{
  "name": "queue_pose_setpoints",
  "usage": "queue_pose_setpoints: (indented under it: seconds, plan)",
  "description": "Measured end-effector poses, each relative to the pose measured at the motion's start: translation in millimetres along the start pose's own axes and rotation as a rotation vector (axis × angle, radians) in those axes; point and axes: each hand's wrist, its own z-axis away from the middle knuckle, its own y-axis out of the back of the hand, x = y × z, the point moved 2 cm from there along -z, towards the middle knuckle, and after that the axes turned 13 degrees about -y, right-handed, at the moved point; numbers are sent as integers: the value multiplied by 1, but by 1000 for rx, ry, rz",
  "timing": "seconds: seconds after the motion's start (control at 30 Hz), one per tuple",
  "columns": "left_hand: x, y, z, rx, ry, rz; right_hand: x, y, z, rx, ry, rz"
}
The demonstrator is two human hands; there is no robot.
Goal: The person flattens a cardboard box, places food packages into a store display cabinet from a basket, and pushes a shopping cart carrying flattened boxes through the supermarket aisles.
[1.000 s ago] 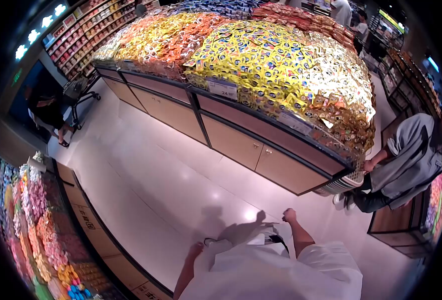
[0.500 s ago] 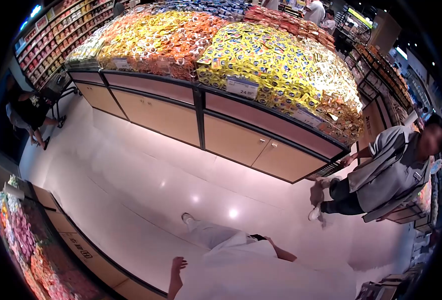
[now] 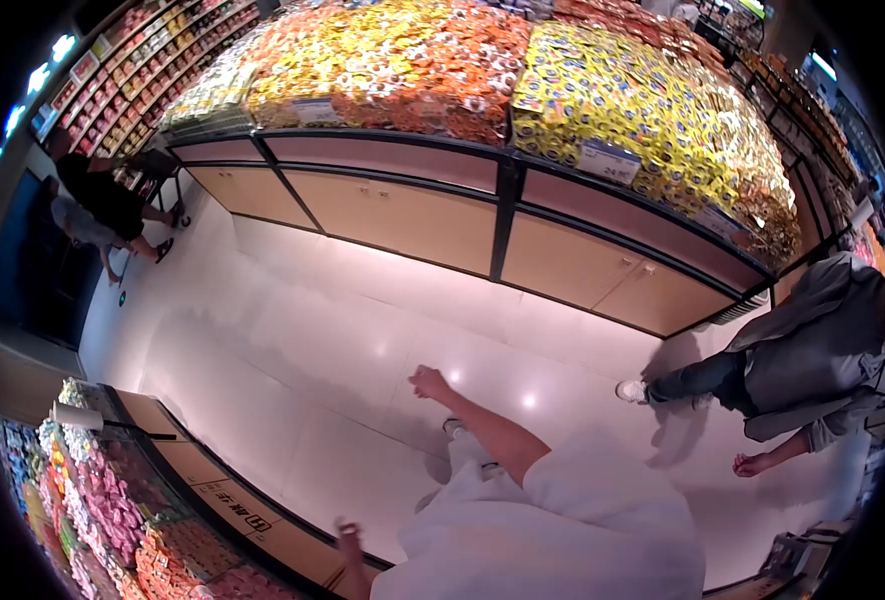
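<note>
My right hand is stretched out over the pale floor in front of my body, its fingers curled and nothing showing in them. Lower down and to the left, my left hand hangs beside the white shirt, near the edge of a low display; motion blur hides how its fingers lie. Neither hand touches a display. Across the aisle, a long bin holds orange packets and yellow packets, with a price sign on its front edge.
A person in grey stands at the right, one arm hanging. At the far left are people in dark and grey clothes near a cart. A candy display lines the lower left. Wall shelves hold packets at the back left.
My right hand has swung forward and left, while my left hand has dropped lower. The bin has shifted right in view. The person in grey has moved nearer along the right side.
</note>
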Motion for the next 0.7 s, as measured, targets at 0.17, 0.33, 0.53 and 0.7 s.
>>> queue_pose_setpoints:
  seconds: [0.17, 0.33, 0.53, 0.7]
  plan:
    - [-8, 81, -42, 108, 310, -152, -47, -95, 44, -169, 208, 331]
    - [-46, 62, -52, -403, 342, -197, 109, -109, 49, 214, 433, 927]
    - [-15, 106, -122, -452, 83, -194, 318, -72, 210, 181, -173, 1298]
    - [58, 216, -211, -57, -128, -133, 365, -106, 311, 358, -987, -172]
